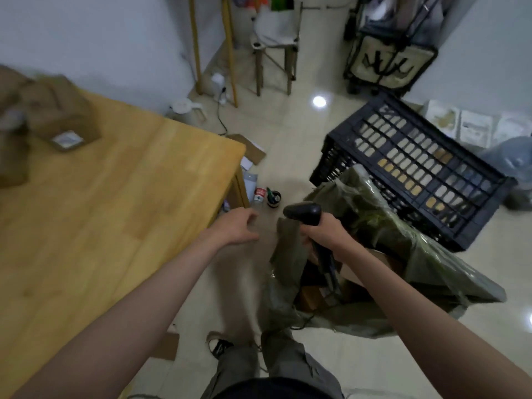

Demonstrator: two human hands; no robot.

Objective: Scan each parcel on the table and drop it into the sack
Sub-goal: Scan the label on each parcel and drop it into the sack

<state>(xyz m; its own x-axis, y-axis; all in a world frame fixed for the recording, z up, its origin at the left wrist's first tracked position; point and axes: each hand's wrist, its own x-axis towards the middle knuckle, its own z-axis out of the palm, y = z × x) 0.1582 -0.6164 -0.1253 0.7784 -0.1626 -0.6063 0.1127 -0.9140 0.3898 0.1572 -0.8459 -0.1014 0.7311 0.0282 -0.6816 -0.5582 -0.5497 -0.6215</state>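
Nearest the camera, the person's grey trouser legs (273, 367) are standing on the pale tiled floor (290, 145), with one dark shoe (218, 345) showing beside a flat piece of cardboard (168, 345). The left hand (237, 227) is hovering over the floor just off the corner of the wooden table (115, 203), its fingers loosely curled and holding nothing. The right hand (324, 233) is gripping the handle of a black scanner (305, 213), holding it above the open mouth of the green sack (383, 234), with its cable trailing down into the sack. Inside the sack, brown parcels (357, 276) are lying in the opening. A strip of bare floor is running between the table edge and the sack. Just behind the sack a black plastic crate (408, 165) is leaning, touching it. On the far left end of the table, blurred brown parcels (54, 110) are lying well apart from both hands. Small containers (266, 195) are standing by the table leg, and a folding chair (275, 44) is standing farther off.
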